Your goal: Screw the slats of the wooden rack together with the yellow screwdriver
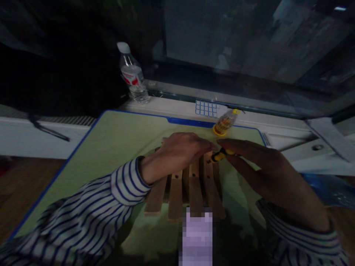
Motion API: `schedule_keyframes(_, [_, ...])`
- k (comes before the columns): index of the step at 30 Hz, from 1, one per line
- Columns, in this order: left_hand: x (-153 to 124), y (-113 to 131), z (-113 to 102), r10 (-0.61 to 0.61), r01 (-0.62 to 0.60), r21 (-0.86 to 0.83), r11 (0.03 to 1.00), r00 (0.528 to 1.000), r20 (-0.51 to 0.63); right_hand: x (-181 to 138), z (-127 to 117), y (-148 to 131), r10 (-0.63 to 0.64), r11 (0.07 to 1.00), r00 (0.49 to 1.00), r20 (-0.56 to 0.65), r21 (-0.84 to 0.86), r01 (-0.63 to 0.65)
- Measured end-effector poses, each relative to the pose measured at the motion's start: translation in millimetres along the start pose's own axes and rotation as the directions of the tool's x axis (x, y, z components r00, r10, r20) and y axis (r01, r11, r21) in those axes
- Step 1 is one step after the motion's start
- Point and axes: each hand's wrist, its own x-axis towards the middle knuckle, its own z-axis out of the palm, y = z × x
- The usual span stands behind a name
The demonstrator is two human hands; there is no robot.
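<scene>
A wooden slatted piece (191, 188) made of several parallel slats lies on a green mat (119, 140) with a blue border. My left hand (177, 153) rests palm down on the far end of the slats, fingers curled and pressed onto the wood. My right hand (260, 166) pinches a small yellow and black screwdriver (219, 156) at the upper right end of the slats, its tip pointing down-left at the wood. Both sleeves are white with dark stripes.
A small yellow-capped container (226, 122) of bits lies at the mat's far edge, beside a white card with a blue grid (206, 109). A clear water bottle (133, 75) stands on the white ledge at the back. A blurred purple patch (197, 236) covers the near edge.
</scene>
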Motion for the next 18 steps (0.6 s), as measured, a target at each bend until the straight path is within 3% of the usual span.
schedule_keyframes(18, [-0.8, -1.1, -0.4, 0.013, -0.013, -0.030, 0.999, 1.000, -0.018, 3.6, 2.0, -1.9, -0.017, 0.990, 0.998, -0.060, -0.137, 0.009])
